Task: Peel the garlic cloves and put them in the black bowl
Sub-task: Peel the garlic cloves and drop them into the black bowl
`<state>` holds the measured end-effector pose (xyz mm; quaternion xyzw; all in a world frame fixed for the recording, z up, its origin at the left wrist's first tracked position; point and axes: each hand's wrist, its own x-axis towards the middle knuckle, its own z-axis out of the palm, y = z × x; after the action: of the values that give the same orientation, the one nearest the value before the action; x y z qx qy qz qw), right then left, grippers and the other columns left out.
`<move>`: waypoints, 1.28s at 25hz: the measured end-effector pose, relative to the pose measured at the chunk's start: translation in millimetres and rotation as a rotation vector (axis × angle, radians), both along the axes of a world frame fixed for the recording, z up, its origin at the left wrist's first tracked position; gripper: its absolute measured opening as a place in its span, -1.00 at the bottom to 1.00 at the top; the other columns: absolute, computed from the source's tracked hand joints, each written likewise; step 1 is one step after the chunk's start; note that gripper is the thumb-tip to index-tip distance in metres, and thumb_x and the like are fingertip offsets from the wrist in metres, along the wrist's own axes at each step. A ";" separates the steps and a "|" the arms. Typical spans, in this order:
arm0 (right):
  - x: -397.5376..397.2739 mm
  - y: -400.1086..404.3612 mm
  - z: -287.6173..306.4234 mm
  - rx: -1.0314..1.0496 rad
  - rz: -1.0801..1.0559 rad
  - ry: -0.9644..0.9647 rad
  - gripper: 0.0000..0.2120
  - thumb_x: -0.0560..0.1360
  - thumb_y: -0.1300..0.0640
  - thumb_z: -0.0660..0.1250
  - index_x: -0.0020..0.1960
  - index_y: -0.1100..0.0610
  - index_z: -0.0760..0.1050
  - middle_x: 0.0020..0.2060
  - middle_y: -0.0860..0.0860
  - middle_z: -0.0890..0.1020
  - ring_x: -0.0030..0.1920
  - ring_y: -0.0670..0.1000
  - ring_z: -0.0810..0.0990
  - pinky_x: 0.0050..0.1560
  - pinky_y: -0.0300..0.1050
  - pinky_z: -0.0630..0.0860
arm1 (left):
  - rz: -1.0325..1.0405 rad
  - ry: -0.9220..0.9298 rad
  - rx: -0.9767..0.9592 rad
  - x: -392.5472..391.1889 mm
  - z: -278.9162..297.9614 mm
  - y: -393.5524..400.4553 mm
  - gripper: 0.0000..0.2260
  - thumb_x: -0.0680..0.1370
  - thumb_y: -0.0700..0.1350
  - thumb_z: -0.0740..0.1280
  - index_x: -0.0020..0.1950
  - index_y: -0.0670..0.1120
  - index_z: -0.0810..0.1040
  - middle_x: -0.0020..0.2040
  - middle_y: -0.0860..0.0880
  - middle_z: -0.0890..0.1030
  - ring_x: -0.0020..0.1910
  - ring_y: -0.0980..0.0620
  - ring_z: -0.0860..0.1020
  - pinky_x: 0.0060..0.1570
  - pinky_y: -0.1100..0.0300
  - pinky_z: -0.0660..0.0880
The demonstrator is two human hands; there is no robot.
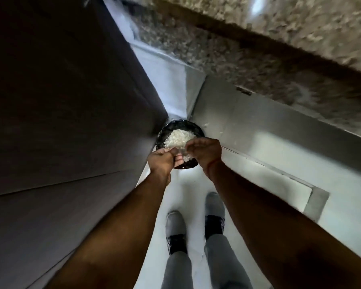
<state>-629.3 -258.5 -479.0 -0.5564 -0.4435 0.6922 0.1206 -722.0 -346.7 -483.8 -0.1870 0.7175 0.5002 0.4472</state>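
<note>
The bowl [165,132] sits on the floor [258,147] in a corner, peels [178,137] in it, both hands above its near rim.

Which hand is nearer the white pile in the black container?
Right, narrowly. The right hand reaches over the white pile, its fingertips at the pile's near edge. The left hand is lower, by the near rim of the black container.

- The round black bowl [165,132] held a pile of white papery garlic skins [178,137].
- The speckled stone counter [258,51] was mottled brown and beige.
- The trousers [221,263] were grey.
</note>
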 end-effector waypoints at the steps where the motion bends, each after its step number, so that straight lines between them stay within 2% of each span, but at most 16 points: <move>1: -5.8 -2.0 -12.4 0.078 0.050 -0.070 -0.88 0.38 0.48 0.45 -0.20 0.30 0.68 -0.29 0.17 0.69 -0.31 0.01 0.63 -0.19 -0.18 0.59 | 0.036 -0.014 -0.015 -3.9 -12.3 1.5 -0.91 0.57 -0.30 0.43 0.00 -0.25 0.53 -0.32 -0.19 0.61 -0.52 0.05 0.59 -0.47 0.22 0.57; 5: -22.7 -13.4 -35.2 0.220 0.179 -0.085 -0.70 0.37 0.42 0.36 -0.25 0.05 0.69 -0.23 0.07 0.74 -0.18 0.08 0.71 0.05 0.12 0.68 | 0.077 -0.192 -0.009 -10.0 -26.3 14.7 -0.78 0.68 -0.30 0.14 0.14 -0.31 0.57 -0.13 -0.23 0.69 -0.24 -0.07 0.70 -0.32 0.17 0.61; 7: -27.0 -24.3 -34.2 0.315 0.334 -0.009 -0.67 0.41 0.32 0.26 0.01 0.12 0.73 -0.01 0.10 0.75 0.05 0.09 0.71 0.26 0.11 0.59 | 0.081 -0.210 0.016 -10.6 -23.3 18.4 -0.72 0.68 -0.22 0.11 0.09 -0.24 0.62 -0.07 -0.16 0.71 -0.23 0.03 0.69 -0.31 0.19 0.61; 9: -23.5 -33.3 -35.8 0.429 0.591 -0.015 -0.51 0.50 0.15 0.19 0.41 0.10 0.55 0.31 0.08 0.63 0.34 0.03 0.57 0.48 -0.04 0.38 | 0.125 -0.339 0.149 -15.9 -19.7 19.2 -0.62 0.67 -0.06 0.10 0.25 -0.23 0.60 0.17 -0.15 0.67 0.04 -0.03 0.67 0.00 0.13 0.62; 10: -18.3 -32.7 -43.0 0.475 0.733 -0.084 -0.47 0.57 0.03 0.14 0.53 0.03 0.41 0.44 0.07 0.52 0.45 0.04 0.45 0.53 -0.04 0.27 | 0.150 -0.411 0.205 -19.7 -16.3 18.5 -0.57 0.64 0.00 0.09 0.26 -0.24 0.60 0.16 -0.18 0.68 0.06 -0.09 0.66 0.09 0.08 0.60; 12: -7.6 -20.5 -55.1 0.452 0.965 -0.385 -0.44 0.65 -0.15 0.00 0.64 -0.11 0.15 0.62 0.05 0.23 0.61 0.08 0.16 0.57 0.09 0.15 | 0.155 -0.485 0.245 -27.2 -11.5 13.9 -0.55 0.60 0.08 0.08 0.11 -0.20 0.62 -0.11 -0.19 0.68 -0.17 -0.11 0.62 -0.10 0.12 0.57; 13: -3.8 -13.4 -58.6 0.360 1.011 -0.527 -0.45 0.68 -0.14 0.00 0.65 -0.13 0.07 0.65 0.05 0.11 0.64 0.09 0.04 0.57 0.15 0.13 | 0.151 -0.475 0.243 -28.1 -11.6 9.7 -0.55 0.60 0.09 0.06 0.12 -0.17 0.60 -0.12 -0.19 0.67 -0.19 -0.12 0.60 -0.11 0.09 0.53; 15: -2.2 -10.9 -57.7 0.371 0.964 -0.539 -0.44 0.69 -0.05 0.07 0.66 -0.08 0.04 0.66 0.07 0.05 0.65 0.09 -0.01 0.58 0.14 0.13 | 0.177 -0.420 0.238 -28.1 -13.0 -0.6 -0.53 0.63 0.07 0.01 0.25 -0.16 0.57 0.07 -0.22 0.68 -0.04 -0.17 0.64 -0.04 0.02 0.55; 17: -10.8 -22.9 -44.4 0.545 0.825 -0.237 -0.45 0.67 -0.05 0.09 0.64 -0.03 0.16 0.64 0.08 0.16 0.63 0.06 0.10 0.60 -0.01 0.11 | 0.225 -0.416 0.230 -25.3 -15.3 -3.7 -0.56 0.62 0.03 0.03 0.24 -0.16 0.58 0.05 -0.16 0.67 -0.07 -0.11 0.65 -0.14 0.10 0.59; 19: -15.7 -39.6 -37.0 0.545 0.870 -0.077 -0.46 0.68 -0.05 0.05 0.64 -0.01 0.15 0.61 0.07 0.24 0.59 0.02 0.19 0.60 -0.09 0.08 | 0.228 -0.443 0.246 -21.4 -12.9 3.1 -0.57 0.57 0.00 0.09 0.16 -0.21 0.63 0.06 -0.18 0.69 -0.03 -0.13 0.68 -0.03 0.11 0.61; 22: -6.0 -29.7 -72.6 0.286 1.003 -0.383 -0.43 0.62 -0.26 -0.05 0.62 -0.25 0.08 0.61 -0.05 0.23 0.58 0.05 0.23 0.56 0.21 0.17 | 0.129 -0.491 0.230 -18.1 2.2 8.3 -0.66 0.57 0.04 0.12 -0.03 -0.14 0.59 -0.21 -0.12 0.65 -0.35 -0.04 0.58 -0.32 0.20 0.50; 24: 1.9 -11.1 -77.8 0.186 0.865 -0.555 -0.33 0.45 -0.33 -0.10 0.55 -0.27 0.25 0.53 0.00 0.41 0.47 0.12 0.43 0.47 0.16 0.34 | 0.089 -0.471 0.277 -15.5 3.6 3.3 -0.64 0.60 -0.01 0.10 0.16 -0.15 0.60 -0.11 -0.12 0.66 -0.27 -0.05 0.57 -0.24 0.14 0.53; 26: -7.4 -13.4 -52.1 0.333 0.633 -0.413 -0.44 0.54 -0.11 0.05 0.51 -0.07 0.41 0.46 0.07 0.49 0.42 0.09 0.46 0.47 0.01 0.37 | 0.121 -0.374 0.249 -9.6 -1.9 -1.7 -0.69 0.62 -0.16 0.11 0.23 -0.15 0.58 0.06 -0.16 0.67 -0.16 -0.07 0.61 -0.13 0.05 0.57; 29: -18.3 -40.4 0.0 0.534 0.573 0.030 -0.58 0.64 -0.01 0.10 0.40 0.06 0.54 0.30 0.04 0.61 0.33 -0.02 0.54 0.42 -0.13 0.39 | 0.031 -0.259 0.143 -3.8 -1.5 -1.6 -0.77 0.70 -0.13 0.10 0.04 -0.05 0.55 -0.02 -0.08 0.61 -0.13 0.01 0.56 -0.05 0.10 0.51; 31: -14.1 -42.5 1.0 0.633 0.683 0.035 -0.56 0.66 -0.04 0.04 0.41 0.06 0.50 0.29 0.04 0.61 0.33 0.01 0.54 0.41 -0.06 0.40 | 0.051 -0.354 0.230 -4.6 9.9 2.1 -0.72 0.70 -0.07 0.08 -0.03 -0.06 0.55 -0.11 -0.06 0.61 -0.17 0.01 0.59 -0.08 0.14 0.52; 32: -10.3 -36.5 -7.0 0.673 0.798 -0.080 -0.52 0.64 -0.06 0.02 0.48 0.02 0.42 0.36 0.06 0.56 0.38 0.05 0.50 0.43 0.03 0.37 | 0.072 -0.373 0.210 -6.7 18.0 2.9 -0.70 0.67 -0.05 0.11 -0.11 -0.09 0.58 -0.22 -0.06 0.63 -0.32 0.03 0.58 -0.27 0.18 0.46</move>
<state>-639.6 -295.0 -486.0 -0.3006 -0.8233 0.4816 0.0024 -728.7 -343.8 -465.8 -0.2541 0.5590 0.5446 0.5713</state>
